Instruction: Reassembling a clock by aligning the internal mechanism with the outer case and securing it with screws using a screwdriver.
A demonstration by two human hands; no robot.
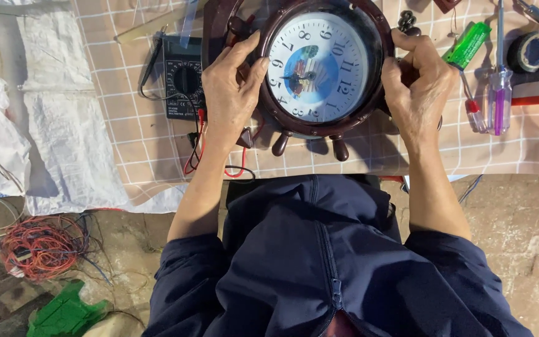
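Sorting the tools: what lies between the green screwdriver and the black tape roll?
In the head view, a purple-handled screwdriver lies between the green screwdriver and the black tape roll.

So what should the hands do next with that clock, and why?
Probably turn the clock over, face down, onto the checked cloth. Both the left hand and right hand hold its rim with the dial up, and the multimeter and screwdrivers lie ready beside it.

The checked cloth (126, 143) lies bare at the near left, so a hand could pass there. Farther left the black multimeter (183, 84) and its red and black leads (198, 153) block the way. At the right 2 screwdrivers (499, 93) and a tape roll (533, 51) crowd the cloth.
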